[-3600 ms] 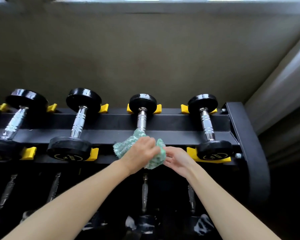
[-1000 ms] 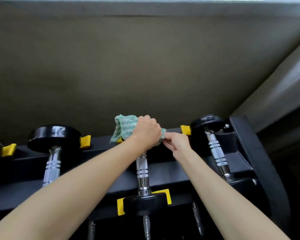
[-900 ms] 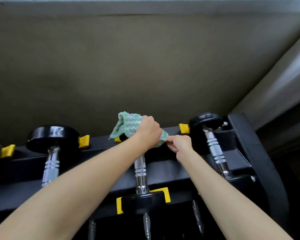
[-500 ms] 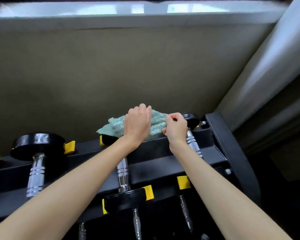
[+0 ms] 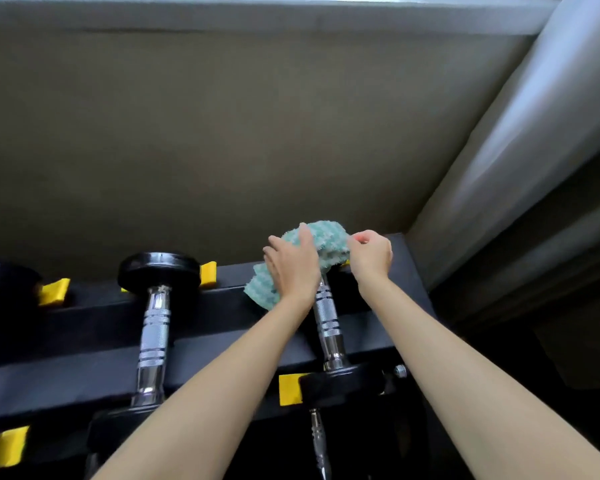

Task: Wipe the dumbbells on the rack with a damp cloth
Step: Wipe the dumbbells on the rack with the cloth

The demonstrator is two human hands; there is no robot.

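A green cloth (image 5: 326, 237) is draped over the far head of the rightmost dumbbell (image 5: 328, 320) on the black rack (image 5: 84, 327). My left hand (image 5: 291, 268) lies flat on the cloth with fingers spread, pressing it onto that head. My right hand (image 5: 371, 254) pinches the cloth's right edge. The dumbbell's chrome handle and near black head show below my hands; the far head is hidden under the cloth. Another dumbbell (image 5: 155, 327) rests to the left.
Yellow cradles (image 5: 290, 388) hold the dumbbells on the rails. A beige wall (image 5: 257, 133) rises just behind the rack and a grey curtain (image 5: 520, 133) hangs at the right. Lower-tier dumbbell handles (image 5: 317, 441) show beneath the top tier.
Both hands and the cloth have moved right, from the far head of the second dumbbell from the right to the far head of the rightmost one. The view has shifted right.
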